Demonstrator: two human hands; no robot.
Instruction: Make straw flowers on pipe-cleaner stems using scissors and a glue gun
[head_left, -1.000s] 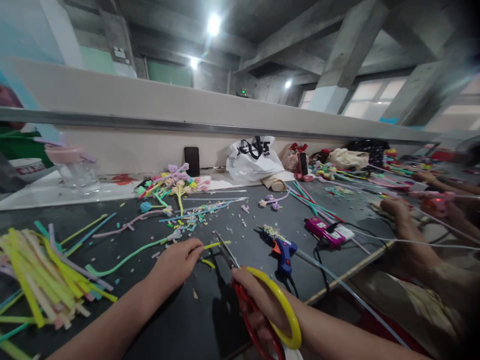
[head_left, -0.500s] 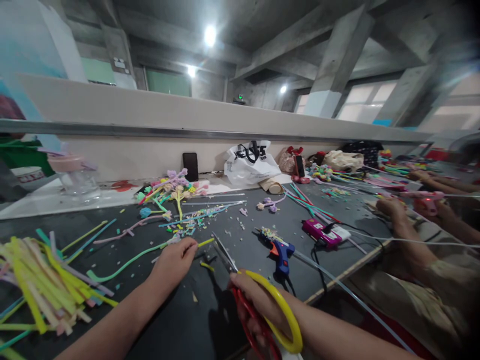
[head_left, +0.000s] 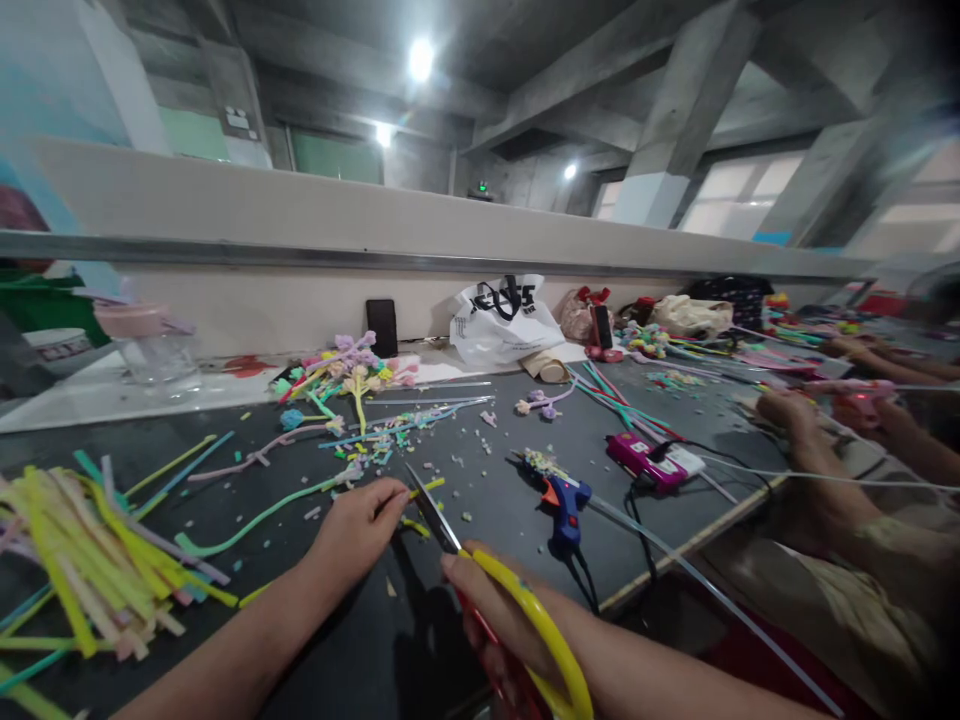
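My left hand [head_left: 367,520] pinches a thin yellow strip [head_left: 429,486] near the middle of the dark table. My right hand [head_left: 491,600] is wrapped round scissors [head_left: 551,625] with one yellow and one red handle. Their blades point up and to the left, across the strip just beside my left fingertips. A short yellow piece [head_left: 415,527] lies on the table below the strip. Behind my hands are scattered small pastel scraps [head_left: 397,430] and a bunch of fuzzy flower shapes [head_left: 356,375].
A heap of yellow and pale strips [head_left: 97,560] lies at the left. To the right are a blue glue gun [head_left: 566,510] and a purple power strip [head_left: 649,462] with cords. Another person's hands [head_left: 787,415] work at the right. A white bag [head_left: 499,330] stands behind.
The scissors have moved left along the yellow strip, closer to my left fingertips. My left hand has shifted slightly right, and the blades now cross the strip.
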